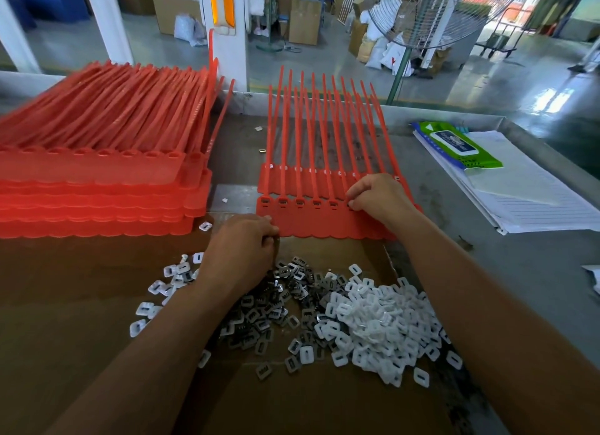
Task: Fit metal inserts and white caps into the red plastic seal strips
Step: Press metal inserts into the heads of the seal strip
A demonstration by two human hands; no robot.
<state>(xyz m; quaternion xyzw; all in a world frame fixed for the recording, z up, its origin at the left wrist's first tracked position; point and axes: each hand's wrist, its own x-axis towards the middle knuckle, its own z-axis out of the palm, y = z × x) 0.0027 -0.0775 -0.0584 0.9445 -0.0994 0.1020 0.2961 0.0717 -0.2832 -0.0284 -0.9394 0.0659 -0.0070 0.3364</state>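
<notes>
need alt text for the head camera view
A person's right hand pinches at a socket on a sheet of red seal strips, with the left hand curled at its near edge. Heaps of metal inserts and white caps lie on cardboard in front.

Bare L hand: palm down, knuckles up, fingers curled tight under palm, pointing fwd-right; contents of curl hidden. L wrist approx. straight; bare L forearm entering from lower-left corner, angled up & rightward. Bare R hand: further fwd than L, back of hand up, wrist slightly bent, fingertips bunched w/ thumb at hand's left side, pointing down; whether anything pinched, unclear. Bare R forearm entering from lower-right, angled up & leftward. Hands apart, not touching; forearms converging fwd.
</notes>
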